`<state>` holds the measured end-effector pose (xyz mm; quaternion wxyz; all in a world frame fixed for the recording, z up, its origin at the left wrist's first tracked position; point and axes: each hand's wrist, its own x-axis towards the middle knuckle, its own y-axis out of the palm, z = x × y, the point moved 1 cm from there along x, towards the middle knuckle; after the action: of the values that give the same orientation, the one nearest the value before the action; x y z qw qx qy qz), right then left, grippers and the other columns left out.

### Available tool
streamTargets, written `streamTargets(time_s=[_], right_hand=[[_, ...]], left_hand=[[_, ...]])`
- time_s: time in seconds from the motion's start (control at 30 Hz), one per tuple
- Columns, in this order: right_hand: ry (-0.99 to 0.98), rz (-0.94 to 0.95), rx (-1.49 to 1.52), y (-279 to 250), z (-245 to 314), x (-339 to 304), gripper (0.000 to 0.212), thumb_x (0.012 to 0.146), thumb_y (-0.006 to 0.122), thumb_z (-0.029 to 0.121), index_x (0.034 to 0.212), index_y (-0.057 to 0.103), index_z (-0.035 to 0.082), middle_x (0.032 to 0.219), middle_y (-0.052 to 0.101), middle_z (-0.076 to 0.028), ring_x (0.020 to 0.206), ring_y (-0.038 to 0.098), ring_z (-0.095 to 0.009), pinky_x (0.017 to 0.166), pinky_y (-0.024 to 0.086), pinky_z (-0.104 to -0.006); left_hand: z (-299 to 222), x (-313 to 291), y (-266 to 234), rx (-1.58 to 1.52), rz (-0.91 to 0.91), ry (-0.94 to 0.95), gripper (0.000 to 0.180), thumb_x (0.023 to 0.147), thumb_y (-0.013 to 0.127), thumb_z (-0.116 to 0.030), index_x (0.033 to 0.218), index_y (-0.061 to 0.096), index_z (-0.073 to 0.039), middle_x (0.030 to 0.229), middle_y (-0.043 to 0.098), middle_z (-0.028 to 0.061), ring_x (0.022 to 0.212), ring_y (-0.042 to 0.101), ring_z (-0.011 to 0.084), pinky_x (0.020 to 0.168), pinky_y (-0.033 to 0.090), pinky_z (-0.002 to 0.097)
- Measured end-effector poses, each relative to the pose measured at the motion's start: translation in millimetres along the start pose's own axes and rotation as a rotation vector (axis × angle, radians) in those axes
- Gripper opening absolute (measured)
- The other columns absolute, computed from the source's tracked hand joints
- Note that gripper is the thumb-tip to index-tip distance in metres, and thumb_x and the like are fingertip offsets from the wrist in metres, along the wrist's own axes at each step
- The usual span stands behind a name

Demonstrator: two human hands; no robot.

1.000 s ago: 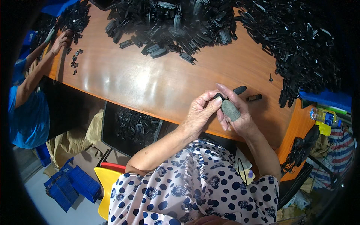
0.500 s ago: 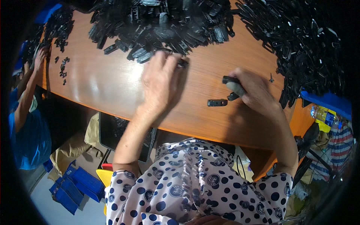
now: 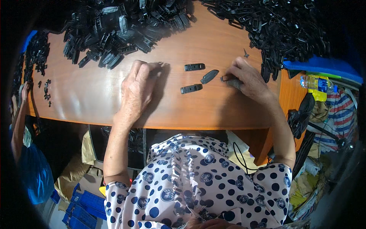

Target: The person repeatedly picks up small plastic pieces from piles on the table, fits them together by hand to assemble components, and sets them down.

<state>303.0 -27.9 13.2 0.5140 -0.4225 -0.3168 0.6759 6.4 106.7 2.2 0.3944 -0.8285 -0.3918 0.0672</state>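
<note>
Wooden table (image 3: 95, 99), large heap of black plastic parts (image 3: 122, 26) at the far left, second heap (image 3: 282, 30) at the far right, small screw (image 3: 246, 54) lying just beside it. Right of the table: blue tray edge (image 3: 324, 65), plastic bottle (image 3: 314, 83), striped cloth (image 3: 339, 114). Left edge: another person in a blue shirt (image 3: 32, 171), blue crates (image 3: 85, 204) on the floor

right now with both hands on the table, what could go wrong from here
The left hand lies flat beside the heap of black plastic clips; a sweep might drag pieces into the three loose black parts laid apart. The right hand covers a small dark piece, and the tiny screw nearby could get knocked into the right-hand pile.
</note>
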Motion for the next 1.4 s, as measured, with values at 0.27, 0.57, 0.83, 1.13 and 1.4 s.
streamTargets(time_s=[0.27,0.57,0.83,1.13,1.4], right_hand=[[0.14,-0.272,1.058,22.1,43.1,-34.9,0.025,0.098,0.05,0.017,0.118,0.054,0.002,0.091,0.057,-0.004,0.075,0.054,-0.011,0.069,0.046,-0.0231],[-0.023,-0.21,1.294,25.9,106.2,-75.3,0.024,0.094,0.054,0.007,0.117,0.049,0.003,0.094,0.06,-0.003,0.081,0.054,-0.007,0.073,0.044,-0.0202],[-0.18,-0.125,1.432,24.0,99.1,-96.7,0.02,0.095,0.058,0.015,0.109,0.052,0.002,0.091,0.061,-0.008,0.082,0.058,-0.009,0.065,0.043,-0.0172],[-0.079,0.077,1.586,23.6,90.6,-103.8,0.031,0.088,0.065,0.017,0.113,0.053,0.003,0.089,0.058,-0.001,0.082,0.052,-0.004,0.067,0.04,-0.0143],[0.06,0.096,1.498,26.1,94.9,-98.3,0.023,0.088,0.066,0.013,0.103,0.053,0.002,0.079,0.061,-0.004,0.064,0.051,-0.003,0.052,0.037,-0.0131]], left_hand=[[-57.9,-31.7,24.0,-0.547,-0.001,0.014,0.022,0.087,0.06,0.0,0.108,0.053,-0.002,0.105,0.06,0.0129,0.09,0.063,0.022,0.072,0.052,0.0319],[-106.3,-61.5,38.4,-0.549,0.048,0.032,0.032,0.086,0.066,-0.009,0.114,0.054,-0.002,0.097,0.063,0.0129,0.087,0.066,0.0226,0.071,0.053,0.0316],[-121.2,-62.7,41.8,-0.413,0.066,0.223,0.031,0.079,0.073,-0.011,0.107,0.062,-0.002,0.094,0.064,0.0125,0.082,0.065,0.0231,0.068,0.053,0.0331],[-130.4,-65.0,41.6,-0.375,0.06,0.298,0.033,0.078,0.072,-0.011,0.109,0.064,-0.003,0.095,0.064,0.0119,0.079,0.065,0.0223,0.064,0.053,0.0319],[-127.9,-75.8,37.4,-0.17,0.076,0.324,0.027,0.078,0.072,-0.017,0.1,0.065,-0.002,0.084,0.066,0.0126,0.073,0.065,0.0259,0.066,0.053,0.0349]])
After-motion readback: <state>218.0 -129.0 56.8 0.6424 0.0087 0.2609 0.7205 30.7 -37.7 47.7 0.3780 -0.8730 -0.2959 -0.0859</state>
